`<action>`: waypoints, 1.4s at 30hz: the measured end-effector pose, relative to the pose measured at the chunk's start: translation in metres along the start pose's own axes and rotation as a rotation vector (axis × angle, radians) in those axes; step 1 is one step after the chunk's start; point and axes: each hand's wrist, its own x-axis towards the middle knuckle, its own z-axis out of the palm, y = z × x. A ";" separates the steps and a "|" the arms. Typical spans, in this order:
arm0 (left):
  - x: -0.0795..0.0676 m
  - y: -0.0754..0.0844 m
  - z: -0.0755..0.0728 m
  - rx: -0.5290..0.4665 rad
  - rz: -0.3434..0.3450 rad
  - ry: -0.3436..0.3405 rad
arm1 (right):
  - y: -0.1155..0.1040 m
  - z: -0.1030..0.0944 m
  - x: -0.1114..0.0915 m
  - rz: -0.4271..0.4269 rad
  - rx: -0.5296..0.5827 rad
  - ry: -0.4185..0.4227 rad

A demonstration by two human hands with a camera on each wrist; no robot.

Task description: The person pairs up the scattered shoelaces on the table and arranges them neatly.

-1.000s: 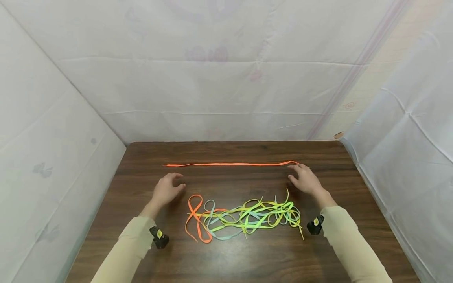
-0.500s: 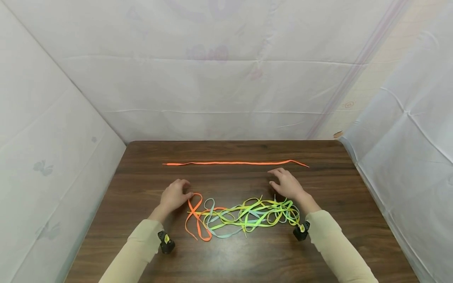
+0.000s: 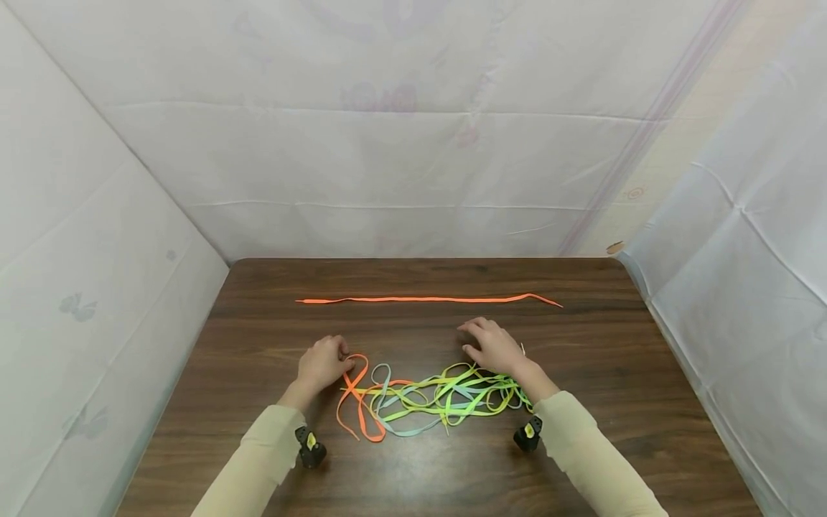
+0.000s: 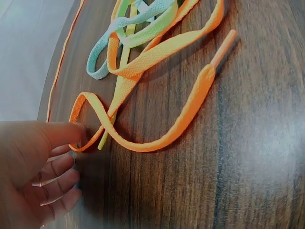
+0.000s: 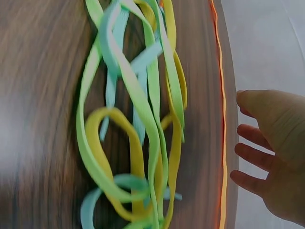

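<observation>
At the left end of a tangled pile lies an orange shoelace (image 3: 362, 413), looped and crossed over itself. My left hand (image 3: 323, 365) has thumb and forefinger at the top of that loop; in the left wrist view the thumb covers part of the lace and seems to pinch it. Green shoelaces (image 5: 153, 129), yellow shoelaces (image 5: 136, 157) and pale blue shoelaces (image 4: 99, 59) make up the rest of the pile. My right hand (image 3: 494, 346) hovers by the pile's far edge, fingers apart and holding nothing. It hides part of the pile in the head view.
A second orange shoelace (image 3: 420, 299) lies stretched nearly straight across the far part of the wooden table (image 3: 413, 481). White sheeting (image 3: 388, 165) hangs behind the table and at both sides.
My right hand has left the straight orange lace's right end and come left and nearer, over the pile. My left hand has shifted right and nearer, to the orange loop.
</observation>
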 end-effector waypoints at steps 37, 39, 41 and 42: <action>-0.025 -0.009 -0.010 -0.249 -0.052 0.118 | -0.092 0.052 0.029 -0.283 -0.040 -0.024; -0.027 -0.009 -0.010 -0.247 -0.046 0.118 | -0.097 0.055 0.031 -0.303 -0.042 -0.017; -0.028 -0.009 -0.011 -0.247 -0.041 0.122 | -0.101 0.058 0.033 -0.321 -0.054 -0.009; -0.029 -0.009 -0.011 -0.249 -0.036 0.125 | -0.103 0.060 0.034 -0.329 -0.065 -0.004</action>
